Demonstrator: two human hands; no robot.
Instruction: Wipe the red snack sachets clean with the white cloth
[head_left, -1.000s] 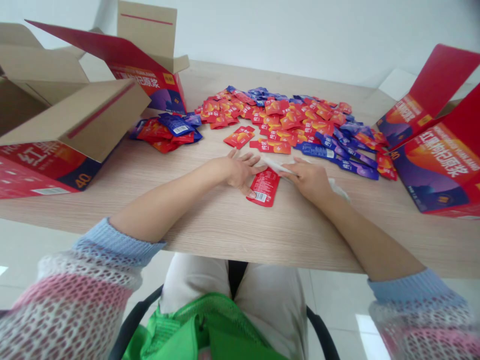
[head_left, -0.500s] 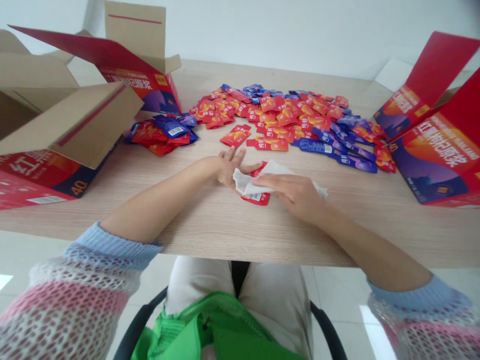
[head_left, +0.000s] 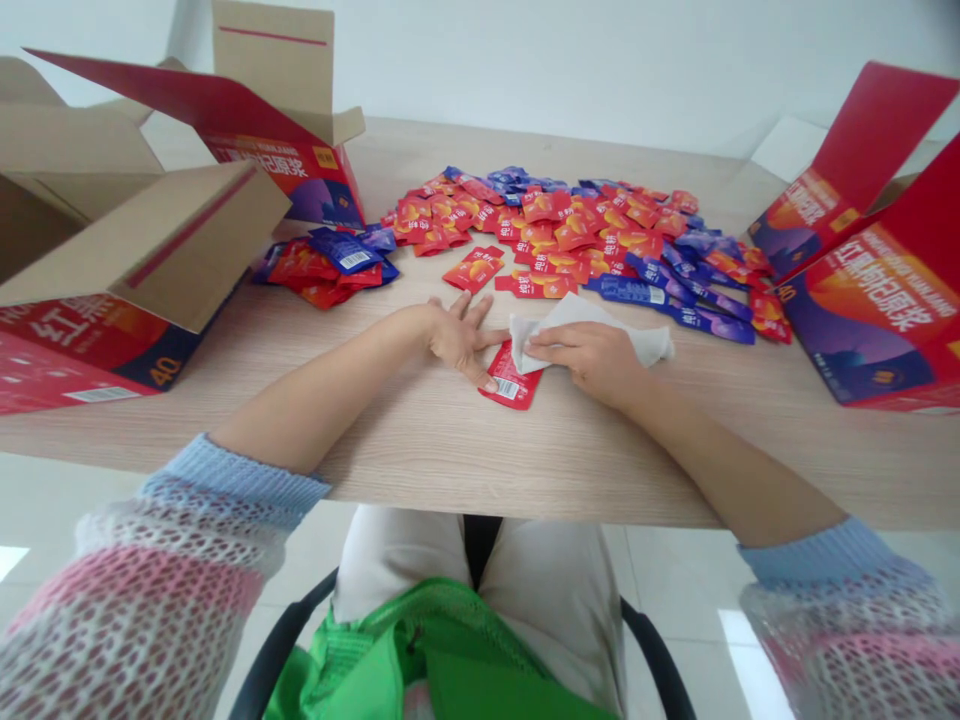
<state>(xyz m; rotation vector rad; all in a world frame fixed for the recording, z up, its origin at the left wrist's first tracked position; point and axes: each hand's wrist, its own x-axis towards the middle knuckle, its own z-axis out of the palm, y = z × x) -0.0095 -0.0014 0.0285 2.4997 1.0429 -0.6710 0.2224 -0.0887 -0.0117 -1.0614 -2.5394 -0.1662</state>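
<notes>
The left hand lies spread wide, one fingertip touching a red sachet flat on the wooden table, with open wood between it and the near edge. The right hand closes narrowly on a white cloth that overlaps the sachet's top end. Beyond lies a heap of red and blue sachets. An open carton at left hides its contents; red cartons at right run out of frame.

Since the last look, I'd drawn the right hand rightward, and the white cloth had slid along, uncovering the lower half of the red sachet.
</notes>
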